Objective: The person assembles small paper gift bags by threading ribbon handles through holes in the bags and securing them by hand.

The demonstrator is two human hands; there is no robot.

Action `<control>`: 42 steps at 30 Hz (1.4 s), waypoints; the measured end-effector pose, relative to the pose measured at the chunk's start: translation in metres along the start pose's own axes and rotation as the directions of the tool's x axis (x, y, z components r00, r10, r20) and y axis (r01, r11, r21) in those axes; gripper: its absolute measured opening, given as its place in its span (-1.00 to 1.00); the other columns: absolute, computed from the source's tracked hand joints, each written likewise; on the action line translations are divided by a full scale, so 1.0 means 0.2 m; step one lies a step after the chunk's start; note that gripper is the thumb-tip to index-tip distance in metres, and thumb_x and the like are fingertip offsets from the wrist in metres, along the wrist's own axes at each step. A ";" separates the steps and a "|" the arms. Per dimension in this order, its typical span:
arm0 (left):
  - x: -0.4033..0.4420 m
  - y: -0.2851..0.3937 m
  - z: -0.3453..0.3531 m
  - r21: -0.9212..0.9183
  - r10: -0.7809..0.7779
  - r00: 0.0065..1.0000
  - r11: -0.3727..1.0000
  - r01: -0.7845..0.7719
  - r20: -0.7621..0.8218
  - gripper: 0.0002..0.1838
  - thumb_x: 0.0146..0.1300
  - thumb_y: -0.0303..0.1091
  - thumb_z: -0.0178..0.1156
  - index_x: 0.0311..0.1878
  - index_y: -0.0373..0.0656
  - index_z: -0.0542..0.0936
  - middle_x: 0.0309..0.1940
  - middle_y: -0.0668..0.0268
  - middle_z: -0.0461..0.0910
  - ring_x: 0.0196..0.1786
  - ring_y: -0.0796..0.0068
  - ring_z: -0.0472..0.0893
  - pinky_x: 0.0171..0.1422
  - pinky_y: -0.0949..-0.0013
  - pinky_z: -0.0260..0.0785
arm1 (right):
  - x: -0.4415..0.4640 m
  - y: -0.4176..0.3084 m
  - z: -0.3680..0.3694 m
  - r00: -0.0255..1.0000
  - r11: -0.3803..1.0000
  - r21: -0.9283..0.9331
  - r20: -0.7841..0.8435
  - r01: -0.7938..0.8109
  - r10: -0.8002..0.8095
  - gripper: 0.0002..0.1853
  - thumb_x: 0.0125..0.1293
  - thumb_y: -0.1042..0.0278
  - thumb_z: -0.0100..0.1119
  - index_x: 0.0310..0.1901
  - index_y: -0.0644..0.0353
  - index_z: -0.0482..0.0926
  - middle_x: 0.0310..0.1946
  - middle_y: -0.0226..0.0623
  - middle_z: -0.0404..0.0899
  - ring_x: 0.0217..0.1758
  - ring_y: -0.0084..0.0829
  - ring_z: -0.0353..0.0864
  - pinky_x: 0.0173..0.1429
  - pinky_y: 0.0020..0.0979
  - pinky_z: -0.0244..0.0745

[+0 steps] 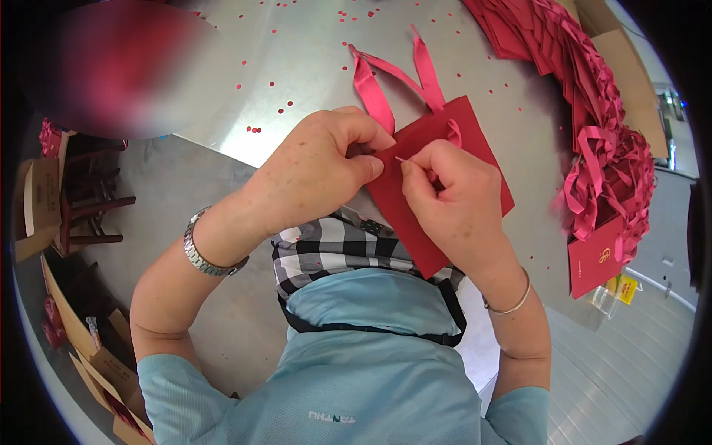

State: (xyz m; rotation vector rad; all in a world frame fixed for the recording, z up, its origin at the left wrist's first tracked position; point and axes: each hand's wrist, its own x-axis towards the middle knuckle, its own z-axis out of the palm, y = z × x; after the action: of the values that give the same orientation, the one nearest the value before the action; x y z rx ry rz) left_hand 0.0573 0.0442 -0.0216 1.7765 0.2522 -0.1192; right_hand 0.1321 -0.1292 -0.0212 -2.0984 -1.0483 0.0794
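Note:
A red paper gift bag (417, 230) lies tilted at the table's near edge, in front of my body. My left hand (319, 163) pinches its upper left edge between thumb and fingers. Closed over the bag's face, my right hand (456, 196) has a thin pink tip sticking out from its thumb and forefinger. That tip looks like the end of the pink ribbon, a short loop (455, 133) of which shows just above the knuckles. A longer pink ribbon handle (372, 93) extends past the bag's top edge onto the table.
Red bags (512, 30) with ribbons are piled along the table's right side, one printed bag (595, 256) at the near end. Red dots are scattered over the metal table (311, 44). Cardboard boxes (111, 371) and a wooden stool (93, 200) stand at left. A blurred red shape fills the upper left.

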 end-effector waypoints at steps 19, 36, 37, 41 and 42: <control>0.00 0.06 0.01 0.023 -0.086 0.996 0.996 0.087 -0.003 -0.78 0.20 -0.61 0.18 -0.06 -0.35 0.58 -0.29 0.38 0.57 -0.21 0.64 0.53 -0.06 0.50 0.42 | -0.04 0.09 0.03 0.970 0.965 -0.100 -0.013 0.242 -0.245 -0.84 0.16 0.47 0.28 -0.45 0.17 0.45 -0.60 -0.28 0.45 -0.57 -0.26 0.52 -0.52 -0.30 0.41; 0.07 0.09 0.01 -0.068 -0.232 0.972 0.970 0.234 0.037 -0.89 0.20 -0.61 0.18 -0.21 -0.30 0.62 -0.36 0.47 0.55 -0.27 0.70 0.46 -0.14 0.56 0.34 | -0.03 0.05 -0.04 0.997 0.970 0.239 -0.062 -0.036 0.052 -0.94 0.20 0.55 0.28 -0.38 0.26 0.57 -0.53 -0.28 0.58 -0.52 -0.44 0.57 -0.41 -0.45 0.44; 0.06 0.09 0.01 -0.069 -0.233 0.972 0.970 0.235 0.039 -0.89 0.20 -0.61 0.18 -0.21 -0.30 0.62 -0.36 0.47 0.55 -0.27 0.70 0.46 -0.14 0.56 0.34 | -0.03 0.06 -0.03 0.997 0.970 0.239 -0.061 -0.038 0.054 -0.94 0.20 0.55 0.28 -0.38 0.26 0.57 -0.53 -0.28 0.58 -0.52 -0.44 0.57 -0.41 -0.45 0.44; 0.06 0.07 0.01 -0.025 -0.149 0.989 0.988 0.149 0.007 -0.90 0.18 -0.61 0.19 -0.23 -0.30 0.60 -0.38 0.47 0.53 -0.29 0.71 0.45 -0.17 0.54 0.34 | -0.01 0.06 -0.03 0.999 0.982 0.187 -0.042 -0.015 0.023 -0.93 0.18 0.55 0.28 -0.38 0.26 0.56 -0.53 -0.25 0.57 -0.51 -0.37 0.58 -0.40 -0.43 0.45; 0.06 0.07 0.01 -0.005 -0.119 0.993 0.993 0.119 0.007 -0.90 0.18 -0.62 0.18 -0.23 -0.31 0.59 -0.38 0.46 0.53 -0.29 0.71 0.45 -0.19 0.54 0.33 | -0.01 0.06 -0.03 0.999 0.987 0.161 -0.039 0.006 0.000 -0.93 0.18 0.55 0.27 -0.38 0.26 0.55 -0.53 -0.24 0.56 -0.50 -0.34 0.58 -0.40 -0.41 0.45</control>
State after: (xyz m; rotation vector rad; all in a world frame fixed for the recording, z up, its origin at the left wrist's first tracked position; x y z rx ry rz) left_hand 0.0719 0.0408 -0.0120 1.7557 0.3535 -0.2092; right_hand 0.1414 -0.1376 -0.0256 -1.9454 -0.9891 0.1174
